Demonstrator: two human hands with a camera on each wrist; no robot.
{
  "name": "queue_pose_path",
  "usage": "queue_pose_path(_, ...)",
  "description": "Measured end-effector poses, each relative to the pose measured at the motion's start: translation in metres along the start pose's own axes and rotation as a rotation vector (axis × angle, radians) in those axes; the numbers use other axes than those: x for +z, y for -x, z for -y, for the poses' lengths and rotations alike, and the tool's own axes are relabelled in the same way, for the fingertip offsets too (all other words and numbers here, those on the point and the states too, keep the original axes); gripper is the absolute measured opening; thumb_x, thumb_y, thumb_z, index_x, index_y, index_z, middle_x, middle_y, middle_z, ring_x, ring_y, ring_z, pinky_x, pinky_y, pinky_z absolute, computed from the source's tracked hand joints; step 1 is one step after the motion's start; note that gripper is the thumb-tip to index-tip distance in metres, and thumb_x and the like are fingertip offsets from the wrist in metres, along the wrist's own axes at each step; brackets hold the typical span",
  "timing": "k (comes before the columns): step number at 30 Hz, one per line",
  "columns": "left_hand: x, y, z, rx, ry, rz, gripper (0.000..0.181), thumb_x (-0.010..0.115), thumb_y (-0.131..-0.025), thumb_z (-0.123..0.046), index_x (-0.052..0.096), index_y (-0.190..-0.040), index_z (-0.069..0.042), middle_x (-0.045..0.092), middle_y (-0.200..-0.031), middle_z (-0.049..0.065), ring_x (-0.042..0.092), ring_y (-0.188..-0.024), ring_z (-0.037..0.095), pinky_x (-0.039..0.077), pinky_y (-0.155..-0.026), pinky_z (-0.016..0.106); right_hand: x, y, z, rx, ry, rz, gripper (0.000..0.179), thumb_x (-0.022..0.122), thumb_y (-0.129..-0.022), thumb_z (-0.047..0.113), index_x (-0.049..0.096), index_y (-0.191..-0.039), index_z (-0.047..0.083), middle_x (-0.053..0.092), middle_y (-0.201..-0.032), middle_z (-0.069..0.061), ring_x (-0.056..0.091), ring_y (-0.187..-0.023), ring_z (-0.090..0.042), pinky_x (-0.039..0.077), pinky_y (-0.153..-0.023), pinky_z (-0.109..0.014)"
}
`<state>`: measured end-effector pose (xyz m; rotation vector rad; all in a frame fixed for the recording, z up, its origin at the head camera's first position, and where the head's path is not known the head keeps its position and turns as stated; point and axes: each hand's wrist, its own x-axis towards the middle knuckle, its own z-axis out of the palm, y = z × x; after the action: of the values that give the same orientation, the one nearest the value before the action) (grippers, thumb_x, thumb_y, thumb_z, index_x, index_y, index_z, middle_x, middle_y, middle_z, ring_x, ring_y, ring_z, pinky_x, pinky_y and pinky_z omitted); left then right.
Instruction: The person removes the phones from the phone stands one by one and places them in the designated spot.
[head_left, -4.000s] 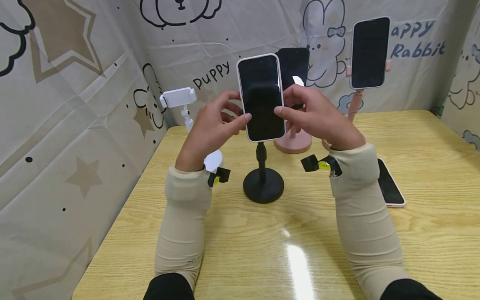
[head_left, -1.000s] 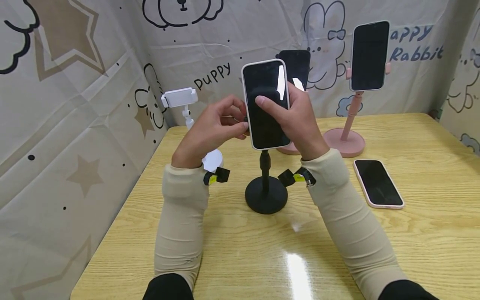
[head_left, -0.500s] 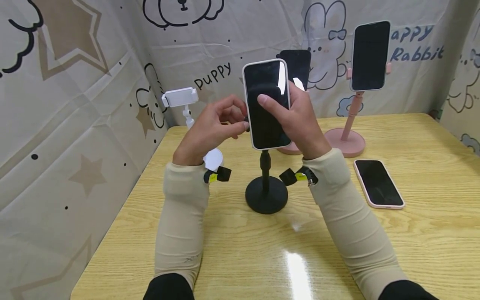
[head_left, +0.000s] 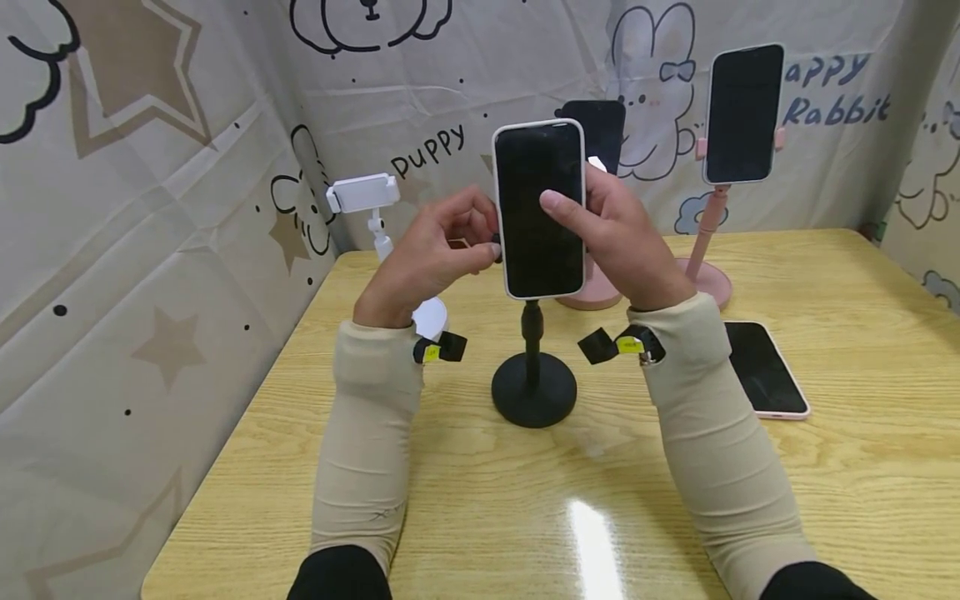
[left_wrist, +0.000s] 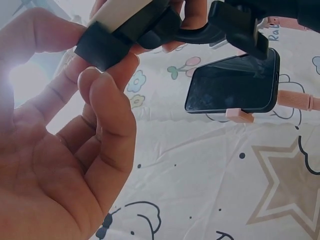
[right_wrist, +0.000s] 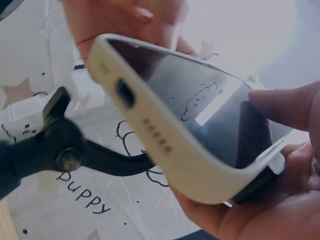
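Note:
A smartphone in a white case stands nearly upright on a phone stand with a round black base. My right hand grips the phone's right side, thumb laid over the screen and fingers behind. At the left edge, my left hand pinches the end of the stand's black clamp between thumb and fingers. The right wrist view shows the phone's charging port and the stand's black arm behind it. The clamp's back is hidden in the head view.
A white phone stand is at the back left. Behind the held phone is another phone on a pink stand. A third phone sits on a pink stand at right. A pink-cased phone lies on the table.
Compared with 4 s ago, the right hand has gone from the phone's edge to a fuller grip. In the last half second the phone has turned slightly more upright and my right wrist has shifted right.

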<state>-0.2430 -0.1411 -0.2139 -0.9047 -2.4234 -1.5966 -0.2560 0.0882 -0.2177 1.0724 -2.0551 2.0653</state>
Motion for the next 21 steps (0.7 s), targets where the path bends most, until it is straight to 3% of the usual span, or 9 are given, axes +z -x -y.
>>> queue_pose_path(8,0.0009,0.0003,0.0,0.017,-0.012,0.006,0.016,0.064,-0.086,-0.006,0.056,-0.098,-0.013,0.057,-0.081,0.011,0.053,-0.074,0.029,0.046,-0.064,0.035,-0.0041,0.0021,0.0016,0.002,-0.127,0.036,0.035,0.055,-0.099,0.014,0.051,-0.132,0.002,0.061,-0.117,-0.019,0.064,-0.1,-0.031,0.055,-0.084,-0.038)
queue_pose_path(21,0.0013,0.0008,-0.0023,0.007,-0.011,0.01,0.017,0.063,-0.086,-0.005,0.057,-0.099,-0.013,0.059,-0.083,0.011,0.055,-0.074,0.029,0.048,-0.065,0.035,-0.0058,0.0026,0.0033,0.033,-0.233,0.041,0.036,0.053,-0.099,0.01,0.046,-0.133,0.001,0.062,-0.116,-0.017,0.066,-0.099,-0.025,0.054,-0.086,-0.038)
